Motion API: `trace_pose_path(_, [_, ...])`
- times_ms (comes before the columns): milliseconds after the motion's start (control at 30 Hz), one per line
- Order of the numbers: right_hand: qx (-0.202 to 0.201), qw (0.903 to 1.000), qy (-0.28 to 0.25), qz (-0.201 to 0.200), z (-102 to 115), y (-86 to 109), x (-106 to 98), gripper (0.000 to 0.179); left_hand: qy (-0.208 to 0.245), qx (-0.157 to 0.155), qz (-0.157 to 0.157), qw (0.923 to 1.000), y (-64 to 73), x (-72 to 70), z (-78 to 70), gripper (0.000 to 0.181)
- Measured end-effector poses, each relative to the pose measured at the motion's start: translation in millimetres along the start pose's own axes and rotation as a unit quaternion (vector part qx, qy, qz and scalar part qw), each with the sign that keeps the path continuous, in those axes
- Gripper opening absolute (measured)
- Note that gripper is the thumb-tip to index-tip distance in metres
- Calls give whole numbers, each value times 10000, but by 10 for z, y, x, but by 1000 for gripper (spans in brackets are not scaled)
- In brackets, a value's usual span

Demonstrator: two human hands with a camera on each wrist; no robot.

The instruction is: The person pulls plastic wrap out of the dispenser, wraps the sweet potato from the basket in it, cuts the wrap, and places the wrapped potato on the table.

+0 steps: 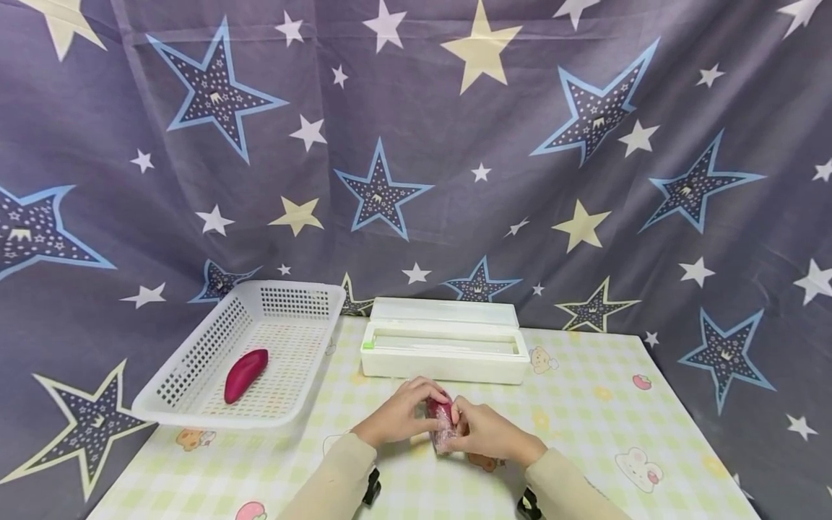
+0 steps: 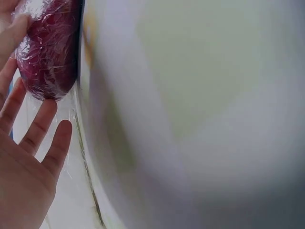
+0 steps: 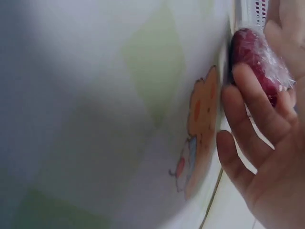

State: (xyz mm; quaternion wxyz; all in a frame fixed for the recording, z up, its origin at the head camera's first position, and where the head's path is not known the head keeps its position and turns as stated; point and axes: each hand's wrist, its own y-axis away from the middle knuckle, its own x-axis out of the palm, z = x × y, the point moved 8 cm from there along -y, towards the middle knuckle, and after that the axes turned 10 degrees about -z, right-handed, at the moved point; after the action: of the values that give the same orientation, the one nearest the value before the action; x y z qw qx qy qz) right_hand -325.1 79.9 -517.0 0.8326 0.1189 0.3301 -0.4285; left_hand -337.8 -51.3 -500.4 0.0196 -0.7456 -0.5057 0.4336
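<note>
Between both hands is a dark red sweet potato (image 1: 443, 419) wrapped in crinkled clear cling film (image 2: 45, 33). My left hand (image 1: 404, 412) holds it from the left, its fingers over the far end and its thumb on the near side. From the right, my right hand (image 1: 486, 427) grips the same sweet potato, thumb and fingertips on the film. In the right wrist view, loose film sticks out at one end of the sweet potato (image 3: 252, 52), and several fingers of the right hand (image 3: 267, 143) are spread beside it.
A white cling film dispenser (image 1: 448, 365) with a raised lid and a green slider stands just beyond the hands. At the left, a white plastic basket (image 1: 221, 420) holds another red sweet potato (image 1: 245, 375). A checked cloth (image 1: 585, 404) covers the table; a star-patterned curtain (image 1: 429, 108) hangs behind.
</note>
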Motion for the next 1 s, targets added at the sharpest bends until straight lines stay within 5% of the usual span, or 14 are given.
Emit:
trace_pose_path(267, [-78, 9985, 391, -386, -54, -76, -25, 40, 318, -461, -66, 9984, -10, -1, 54, 18])
trace_pose_path(433, [-177, 9987, 282, -390, -50, -105, -40, 34, 347, -460, -158, 9982, -35, -16, 60, 12])
trace_pose_path(767, [455, 9981, -82, -401, -70, -165, -65, 35, 318, -692, -458, 9960, -27, -44, 153, 10])
trace_pose_path(1000, [606, 9972, -134, -413, -75, -207, -74, 36, 372, -533, -417, 9970, -29, -43, 137, 10])
